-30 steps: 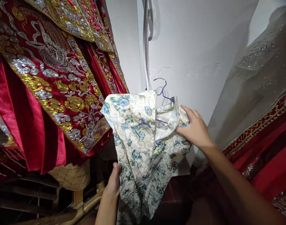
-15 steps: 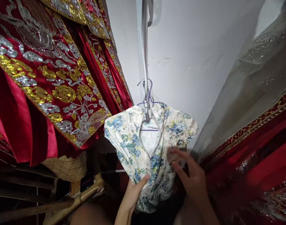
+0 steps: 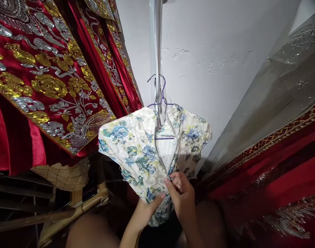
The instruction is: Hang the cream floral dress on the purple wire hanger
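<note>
A short-sleeved floral dress (image 3: 139, 148), cream with blue and green flowers, is draped on a purple wire hanger (image 3: 164, 90). Its V-shaped neck opening hangs at the front, and the lower part bunches between my hands. My left hand (image 3: 149, 210) grips the lower front of the garment, thumb on top and fingers hidden behind the cloth. At the bottom of the neckline, my right hand (image 3: 182, 194) pinches the front edge between thumb and fingers. Whatever fastening may be there is too small to make out.
Red costumes with gold and silver sequins (image 3: 54, 86) hang at the left, above a wooden chair (image 3: 80, 208). A white wall (image 3: 199, 41) stands behind the hanger. Clear plastic (image 3: 271, 100) covers red embroidered clothing (image 3: 284, 165) at the right.
My right hand has moved left from the garment's side to the neckline's lower point and closed on the edge. My left hand keeps its grip. The view has shifted slightly.
</note>
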### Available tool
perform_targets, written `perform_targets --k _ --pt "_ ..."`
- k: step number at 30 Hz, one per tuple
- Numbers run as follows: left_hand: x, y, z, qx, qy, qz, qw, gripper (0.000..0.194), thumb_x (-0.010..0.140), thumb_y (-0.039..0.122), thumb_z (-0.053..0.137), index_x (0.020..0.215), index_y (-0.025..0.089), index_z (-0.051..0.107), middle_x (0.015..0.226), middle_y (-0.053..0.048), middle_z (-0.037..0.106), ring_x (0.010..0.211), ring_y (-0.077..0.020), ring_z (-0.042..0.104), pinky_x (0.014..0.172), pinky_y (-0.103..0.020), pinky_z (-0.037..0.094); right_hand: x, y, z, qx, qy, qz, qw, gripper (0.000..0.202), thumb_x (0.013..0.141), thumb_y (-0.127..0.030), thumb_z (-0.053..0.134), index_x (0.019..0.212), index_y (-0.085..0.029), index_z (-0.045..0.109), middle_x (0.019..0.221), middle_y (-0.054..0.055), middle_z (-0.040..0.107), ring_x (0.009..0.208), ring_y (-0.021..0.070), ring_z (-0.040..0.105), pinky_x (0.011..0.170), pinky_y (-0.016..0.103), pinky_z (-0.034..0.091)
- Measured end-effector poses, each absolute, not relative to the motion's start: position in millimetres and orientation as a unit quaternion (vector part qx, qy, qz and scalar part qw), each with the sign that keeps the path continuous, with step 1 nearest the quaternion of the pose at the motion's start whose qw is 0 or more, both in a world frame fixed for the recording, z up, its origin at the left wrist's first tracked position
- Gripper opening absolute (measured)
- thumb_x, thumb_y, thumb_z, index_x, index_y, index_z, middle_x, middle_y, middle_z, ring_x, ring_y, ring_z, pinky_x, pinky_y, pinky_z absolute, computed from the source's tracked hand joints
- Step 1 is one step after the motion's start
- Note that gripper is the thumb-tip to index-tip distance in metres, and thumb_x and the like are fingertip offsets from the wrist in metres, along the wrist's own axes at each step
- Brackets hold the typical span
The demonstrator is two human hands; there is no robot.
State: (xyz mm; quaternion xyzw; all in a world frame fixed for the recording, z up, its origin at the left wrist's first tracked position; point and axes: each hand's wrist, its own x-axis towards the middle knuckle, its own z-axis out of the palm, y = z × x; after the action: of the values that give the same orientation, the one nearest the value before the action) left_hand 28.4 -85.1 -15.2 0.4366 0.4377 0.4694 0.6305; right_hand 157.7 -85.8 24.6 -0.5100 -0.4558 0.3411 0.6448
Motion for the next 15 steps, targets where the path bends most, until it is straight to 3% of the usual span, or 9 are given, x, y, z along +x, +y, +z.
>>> perform_targets --k 4,9,12,15 --pt "23.7 -88.0 -14.5 0.436 0.449 0.462 0.629 0.075 0.07 0.049 0.083 0.134 0.016 0.062 0.126 -0.016 0.07 0.134 -0.0348 0.053 0.121 -0.05 0.027 157.9 -94.1 21.0 -0.519 -0.435 0.32 0.662 0.023 0.083 -0.037 0.071 0.074 -0.017 0.065 0.058 -0.005 0.039 0.052 0.0101 0.04 0.048 0.022 0.036" --pt "19.4 -86.4 -14.9 0.359 0.507 0.538 0.569 0.068 0.068 0.045 0.086 0.124 0.015 0.066 0.115 -0.014 0.073 0.121 -0.0343 0.062 0.111 -0.047 0.042 162.3 -101.2 20.0 -0.523 -0.413 0.275 0.693 0.016 0.083 -0.033 0.074 0.076 -0.018 0.07 0.065 0.001 0.06 0.059 0.0142 0.055 0.055 0.024 0.047" --pt "13.8 -83.1 -8.5 0.311 0.534 0.665 0.421 0.057 0.074 0.046 0.081 0.12 0.016 0.066 0.113 -0.011 0.071 0.112 -0.0296 0.064 0.098 -0.038 0.05 165.0 -103.2 18.0 -0.514 -0.426 0.265 0.696 0.014 0.084 -0.031 0.073 0.077 -0.019 0.072 0.061 0.0 0.06 0.056 0.014 0.054 0.052 0.024 0.046" --pt "10.7 -84.1 4.6 0.328 0.515 0.768 0.194 0.048 0.077 0.034 0.08 0.12 0.022 0.062 0.126 -0.007 0.061 0.119 -0.024 0.057 0.1 -0.032 0.046 165.9 -104.7 15.2 -0.509 -0.448 0.253 0.69 0.011 0.084 -0.029 0.073 0.077 -0.02 0.073 0.06 -0.001 0.059 0.054 0.013 0.052 0.051 0.023 0.045"
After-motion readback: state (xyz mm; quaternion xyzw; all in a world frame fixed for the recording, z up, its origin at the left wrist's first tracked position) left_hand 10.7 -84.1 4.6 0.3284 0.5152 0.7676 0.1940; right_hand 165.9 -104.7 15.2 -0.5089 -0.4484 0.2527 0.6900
